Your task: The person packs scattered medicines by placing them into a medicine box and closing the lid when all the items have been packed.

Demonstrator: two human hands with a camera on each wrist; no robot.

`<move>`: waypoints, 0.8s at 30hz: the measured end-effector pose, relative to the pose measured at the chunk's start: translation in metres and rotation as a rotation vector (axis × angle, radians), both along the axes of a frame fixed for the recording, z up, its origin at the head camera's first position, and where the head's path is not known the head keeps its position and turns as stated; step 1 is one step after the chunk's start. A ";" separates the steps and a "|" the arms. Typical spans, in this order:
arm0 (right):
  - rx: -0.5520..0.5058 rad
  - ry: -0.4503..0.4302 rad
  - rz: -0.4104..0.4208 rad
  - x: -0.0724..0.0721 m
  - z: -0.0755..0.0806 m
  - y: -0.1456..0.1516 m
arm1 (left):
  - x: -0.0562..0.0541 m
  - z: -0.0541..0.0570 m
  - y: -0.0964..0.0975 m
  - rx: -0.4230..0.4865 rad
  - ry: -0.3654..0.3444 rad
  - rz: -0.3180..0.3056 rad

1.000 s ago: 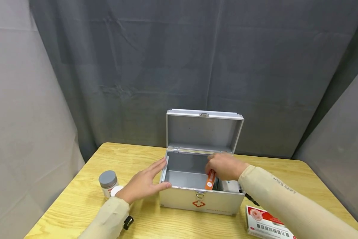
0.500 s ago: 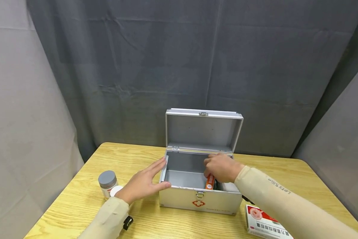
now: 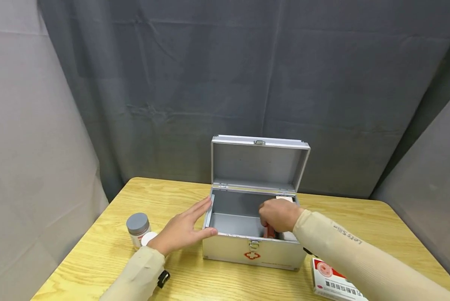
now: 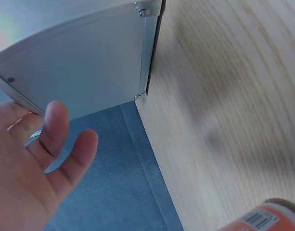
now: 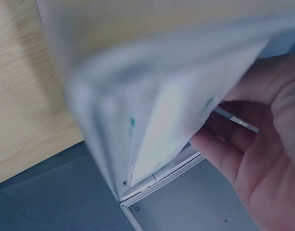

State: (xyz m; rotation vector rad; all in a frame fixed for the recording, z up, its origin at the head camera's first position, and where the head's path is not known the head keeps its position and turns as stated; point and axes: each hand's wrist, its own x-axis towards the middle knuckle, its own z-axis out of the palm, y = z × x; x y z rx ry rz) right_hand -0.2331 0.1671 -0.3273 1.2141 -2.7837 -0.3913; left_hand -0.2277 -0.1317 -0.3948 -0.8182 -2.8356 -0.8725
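Observation:
A silver first-aid case (image 3: 232, 249) with a red cross stands with its lid up on the table. My left hand (image 3: 183, 230) rests at the case's left edge, fingers spread; the left wrist view shows the fingertips (image 4: 57, 110) at the rim. Inside the right part of the case, my right hand (image 3: 279, 214) holds a narrow orange box (image 3: 270, 232), mostly hidden beneath the fingers. A white box (image 3: 288, 235) stands on the right of it; in the right wrist view this white box (image 5: 161, 130) lies between the case wall and my hand (image 5: 262, 159).
A grey-lidded jar (image 3: 137, 225) and a white-capped bottle (image 3: 148, 238) stand left of my left hand. A red and white medicine box (image 3: 335, 284) lies at the front right, partly under my right forearm. A grey curtain (image 3: 179, 92) hangs behind the table.
My right hand has moved lower into the case, taking the orange box down with it. Less of the orange box shows now. My left hand stays at the left edge.

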 end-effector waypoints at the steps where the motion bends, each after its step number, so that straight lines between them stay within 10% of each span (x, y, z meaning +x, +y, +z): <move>1: -0.002 -0.017 -0.016 0.001 0.000 0.000 | 0.000 0.000 0.000 -0.001 -0.003 0.001; 10: 0.043 0.002 -0.055 0.003 -0.001 0.001 | 0.001 0.002 0.000 -0.011 -0.001 0.019; 24: 0.053 -0.255 -0.222 0.000 0.007 -0.008 | 0.002 0.002 -0.003 -0.003 -0.006 0.010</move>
